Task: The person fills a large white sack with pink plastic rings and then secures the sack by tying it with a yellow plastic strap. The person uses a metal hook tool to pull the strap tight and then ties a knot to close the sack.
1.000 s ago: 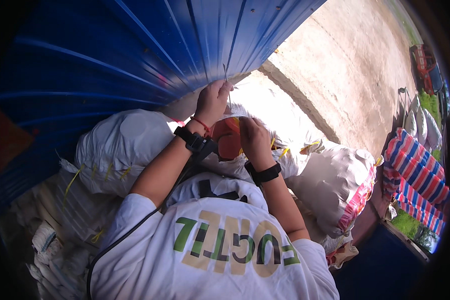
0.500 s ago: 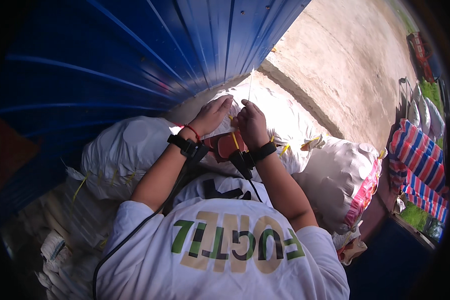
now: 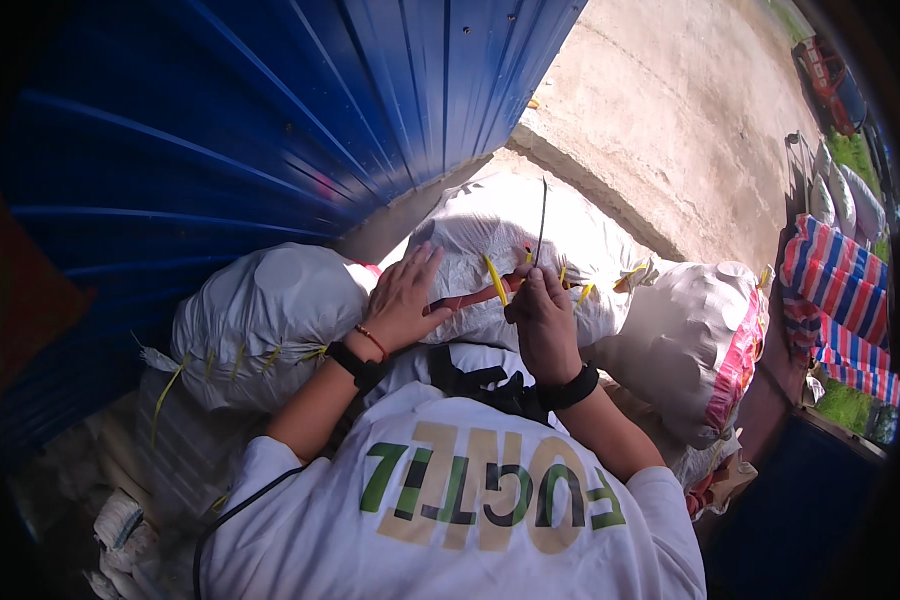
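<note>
A stuffed white woven sack (image 3: 510, 215) lies in front of me, with a reddish-brown gap (image 3: 470, 299) along its near side. My left hand (image 3: 400, 300) rests on the sack at the left end of this gap, fingers stretched out. At the gap's right end, my right hand (image 3: 545, 315) is closed around a long thin needle (image 3: 542, 225), its tip pointing up and away from me. Beside that hand, a yellow strip of twine (image 3: 496, 280) loops across the gap. More yellow ties (image 3: 587, 292) gather the sack's right part.
Full white sacks stand at left (image 3: 270, 300) and right (image 3: 680, 340), the right one with a pink band. A blue corrugated metal wall (image 3: 270, 130) rises at the far left. Beyond lies sunlit concrete (image 3: 680, 130); striped cloth (image 3: 840, 285) hangs at the right.
Both hands have come down nearer to me and apart. The left has flattened onto the sack; the right has shifted rightward with the needle. The reddish-brown gap looks narrower.
</note>
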Motion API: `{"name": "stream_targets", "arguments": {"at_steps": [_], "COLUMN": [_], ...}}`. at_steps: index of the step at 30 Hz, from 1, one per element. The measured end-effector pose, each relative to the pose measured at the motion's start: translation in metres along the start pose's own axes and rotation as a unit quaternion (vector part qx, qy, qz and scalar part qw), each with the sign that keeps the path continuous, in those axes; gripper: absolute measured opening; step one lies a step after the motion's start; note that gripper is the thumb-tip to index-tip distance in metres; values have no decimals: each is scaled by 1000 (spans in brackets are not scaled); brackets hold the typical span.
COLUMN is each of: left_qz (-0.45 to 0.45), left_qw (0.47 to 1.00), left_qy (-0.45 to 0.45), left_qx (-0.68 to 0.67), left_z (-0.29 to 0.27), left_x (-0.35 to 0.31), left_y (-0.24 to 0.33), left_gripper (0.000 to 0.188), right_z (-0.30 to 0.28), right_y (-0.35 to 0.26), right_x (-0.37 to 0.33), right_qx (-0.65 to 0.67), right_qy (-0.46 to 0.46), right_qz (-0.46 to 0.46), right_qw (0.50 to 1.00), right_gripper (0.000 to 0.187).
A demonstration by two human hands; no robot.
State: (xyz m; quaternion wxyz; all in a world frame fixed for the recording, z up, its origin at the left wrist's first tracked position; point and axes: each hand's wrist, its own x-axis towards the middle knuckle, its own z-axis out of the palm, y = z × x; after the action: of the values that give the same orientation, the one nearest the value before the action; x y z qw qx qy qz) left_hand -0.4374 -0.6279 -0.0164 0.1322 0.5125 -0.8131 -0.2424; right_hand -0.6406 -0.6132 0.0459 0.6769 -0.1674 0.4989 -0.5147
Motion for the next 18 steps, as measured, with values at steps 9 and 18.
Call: {"name": "stream_targets", "arguments": {"at_steps": [9, 18], "left_qz": [-168, -252], "left_qw": [967, 955], "left_qy": [42, 75], "left_qx": [-185, -135], "left_z": [28, 46], "left_x": [-29, 13], "left_y": [-1, 35], "left_gripper": [55, 59], "right_z": [-12, -5], "right_y": [12, 18], "right_x": [10, 13], "right_qx": [63, 17], "right_qy": [-29, -66], "right_qz": [19, 36], "right_qw": [997, 997], "right_gripper": [22, 22]}}
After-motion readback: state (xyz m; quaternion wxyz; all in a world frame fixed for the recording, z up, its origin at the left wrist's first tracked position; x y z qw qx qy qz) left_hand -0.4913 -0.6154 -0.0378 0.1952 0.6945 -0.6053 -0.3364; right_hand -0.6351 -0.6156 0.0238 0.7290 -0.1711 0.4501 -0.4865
